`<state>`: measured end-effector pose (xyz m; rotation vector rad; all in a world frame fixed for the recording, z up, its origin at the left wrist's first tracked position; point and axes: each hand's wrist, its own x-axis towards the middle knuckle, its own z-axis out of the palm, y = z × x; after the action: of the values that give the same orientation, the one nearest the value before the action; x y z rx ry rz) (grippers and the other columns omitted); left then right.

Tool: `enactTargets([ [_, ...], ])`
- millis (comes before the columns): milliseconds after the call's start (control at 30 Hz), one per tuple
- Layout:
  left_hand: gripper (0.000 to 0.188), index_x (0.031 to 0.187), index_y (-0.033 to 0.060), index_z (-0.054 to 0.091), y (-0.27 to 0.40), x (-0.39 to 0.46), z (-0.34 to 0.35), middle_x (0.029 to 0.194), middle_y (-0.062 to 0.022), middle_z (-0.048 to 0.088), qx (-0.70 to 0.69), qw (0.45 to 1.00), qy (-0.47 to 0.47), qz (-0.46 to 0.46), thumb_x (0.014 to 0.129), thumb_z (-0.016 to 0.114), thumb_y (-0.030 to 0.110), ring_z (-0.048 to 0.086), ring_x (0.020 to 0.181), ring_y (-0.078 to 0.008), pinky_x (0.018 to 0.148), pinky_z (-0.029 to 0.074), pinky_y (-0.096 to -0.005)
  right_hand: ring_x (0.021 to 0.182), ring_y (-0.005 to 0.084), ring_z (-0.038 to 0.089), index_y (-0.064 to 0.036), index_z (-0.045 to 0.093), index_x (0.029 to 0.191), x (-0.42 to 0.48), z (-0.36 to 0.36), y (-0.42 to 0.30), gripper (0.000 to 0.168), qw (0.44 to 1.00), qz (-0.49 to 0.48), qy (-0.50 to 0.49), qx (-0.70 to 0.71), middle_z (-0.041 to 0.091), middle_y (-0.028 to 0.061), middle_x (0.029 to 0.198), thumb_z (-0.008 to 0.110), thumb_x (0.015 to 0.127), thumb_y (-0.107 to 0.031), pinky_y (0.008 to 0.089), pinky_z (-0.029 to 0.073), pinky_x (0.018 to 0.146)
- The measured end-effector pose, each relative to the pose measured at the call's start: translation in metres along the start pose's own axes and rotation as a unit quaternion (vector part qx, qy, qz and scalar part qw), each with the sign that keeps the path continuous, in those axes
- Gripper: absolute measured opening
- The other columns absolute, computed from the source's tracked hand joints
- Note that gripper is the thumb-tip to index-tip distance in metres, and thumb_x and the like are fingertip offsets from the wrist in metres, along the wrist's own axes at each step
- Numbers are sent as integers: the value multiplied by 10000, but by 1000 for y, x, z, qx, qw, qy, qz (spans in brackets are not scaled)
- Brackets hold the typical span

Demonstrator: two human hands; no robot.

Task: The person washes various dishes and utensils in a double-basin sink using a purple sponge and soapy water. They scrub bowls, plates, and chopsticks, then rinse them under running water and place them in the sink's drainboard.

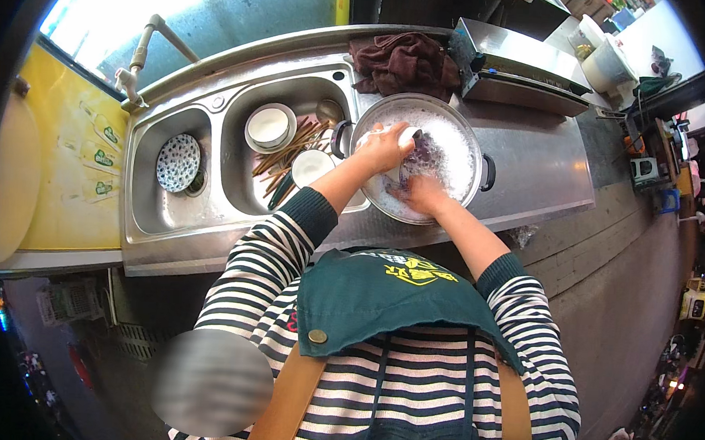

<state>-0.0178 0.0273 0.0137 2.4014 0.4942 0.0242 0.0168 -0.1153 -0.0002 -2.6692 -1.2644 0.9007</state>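
A wide metal pot [384, 105] full of white suds [452, 141] stands on the steel counter before me. My left hand [383, 149] is over the pot's left half, its fingers around a small white dish [409, 137], perhaps a cup or bowl. Foam clings to that hand. Lower in the pot, my right hand [422, 194] dips into the suds; its fingertips are partly covered, so whatever they hold is hidden. Black handles [488, 173] stick out from the pot's sides.
Left of the pot, a sink basin [235, 184] contains stacked white bowls [268, 126], chopsticks [296, 145] and a ladle [330, 112]. A patterned plate [178, 162] lies in the smaller basin. Behind the pot are a dark brown cloth [405, 64] and a steel box [519, 67].
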Motion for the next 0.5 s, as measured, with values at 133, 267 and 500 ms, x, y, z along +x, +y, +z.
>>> enactTargets([
  [133, 528, 1244, 235, 324, 4, 6, 0, 1028, -306, 467, -25, 999, -38, 2, 768, 470, 411, 464, 980, -429, 845, 380, -427, 836, 313, 569, -38, 612, 836, 19, 31, 30, 248, 984, -42, 144, -96, 602, 163, 847, 407, 740, -140, 459, 316, 885],
  [267, 675, 1282, 262, 243, -10, -7, 4, 1072, -341, 407, -45, 996, 4, 72, 702, 561, 392, 445, 980, -466, 841, 383, -438, 778, 261, 580, -19, 600, 833, 20, 13, 6, 197, 991, -16, 118, -63, 613, 118, 813, 460, 724, -103, 376, 402, 789],
  [500, 687, 1273, 278, 256, -10, -7, 5, 1014, -332, 446, -53, 995, 5, 89, 675, 584, 366, 488, 912, -461, 814, 403, -444, 767, 115, 515, -49, 562, 891, 7, 8, 4, 255, 714, -103, 53, 691, 565, -11, 827, 593, 640, -15, 250, 402, 718],
])
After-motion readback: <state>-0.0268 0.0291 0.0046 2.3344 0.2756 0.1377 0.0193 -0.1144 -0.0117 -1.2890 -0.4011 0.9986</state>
